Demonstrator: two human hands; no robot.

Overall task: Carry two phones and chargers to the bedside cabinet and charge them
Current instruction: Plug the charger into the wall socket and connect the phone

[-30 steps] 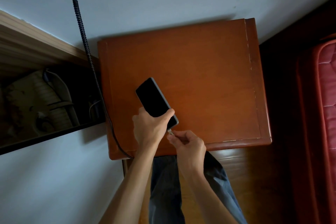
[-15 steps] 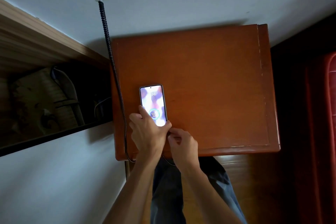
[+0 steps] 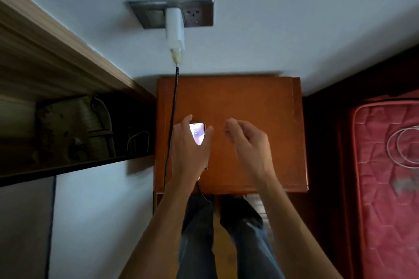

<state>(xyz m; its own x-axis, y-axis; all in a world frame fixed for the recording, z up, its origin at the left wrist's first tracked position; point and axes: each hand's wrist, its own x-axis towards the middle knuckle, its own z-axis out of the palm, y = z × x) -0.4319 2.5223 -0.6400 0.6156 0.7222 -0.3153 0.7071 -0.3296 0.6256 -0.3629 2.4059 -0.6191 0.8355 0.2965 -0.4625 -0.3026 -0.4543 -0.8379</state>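
A phone [image 3: 198, 134] with its screen lit lies on the left part of the brown bedside cabinet [image 3: 254, 106]. My left hand [image 3: 189, 154] rests over it, thumb and fingers on either side of the case. A white charger [image 3: 174, 27] sits in the wall socket [image 3: 199, 14] above the cabinet, and its dark braided cable [image 3: 172, 106] runs down the cabinet's left side to the phone's near end. My right hand [image 3: 246, 142] hovers above the cabinet's middle, fingers loosely curled and holding nothing. A white coiled cable [image 3: 402, 148] lies on the red mattress at the right.
A red quilted mattress [image 3: 385, 199] borders the cabinet on the right. On the left an open wooden shelf [image 3: 74, 129] holds bags and a cord. My legs in jeans [image 3: 197, 240] stand in front of the cabinet on a wooden floor.
The phone went from tilted in my left hand with a dark screen to flat on the cabinet with the screen lit. My right hand let go of the plug and lifted away to the right.
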